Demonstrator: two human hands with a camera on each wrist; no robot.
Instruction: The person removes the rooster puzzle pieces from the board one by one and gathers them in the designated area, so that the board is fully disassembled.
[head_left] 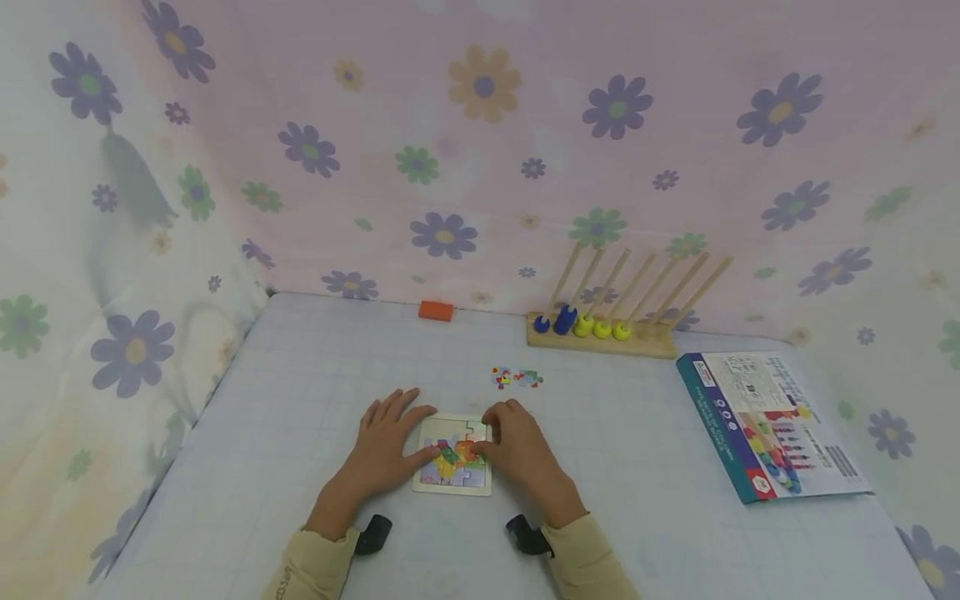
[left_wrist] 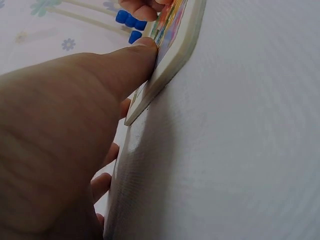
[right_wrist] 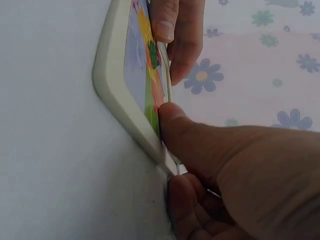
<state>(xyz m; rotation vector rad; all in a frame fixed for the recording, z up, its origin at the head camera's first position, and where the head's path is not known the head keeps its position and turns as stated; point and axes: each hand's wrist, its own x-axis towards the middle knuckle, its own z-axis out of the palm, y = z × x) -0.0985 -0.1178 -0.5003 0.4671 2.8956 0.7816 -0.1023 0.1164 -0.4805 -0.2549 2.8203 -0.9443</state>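
A square jigsaw puzzle [head_left: 452,477] sits at the lower centre of the head view, its cream frame round-cornered, its picture yellow, orange and green over lilac, its upper left pale. The left hand [head_left: 382,450], fingers spread, lays its thumb on it; the right hand [head_left: 521,450] pinches its right edge. Loose pieces [head_left: 528,379] lie above on the tabletop [head_left: 300,358].

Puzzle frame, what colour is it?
Pale cream; the puzzle frame shows best in the right wrist view.
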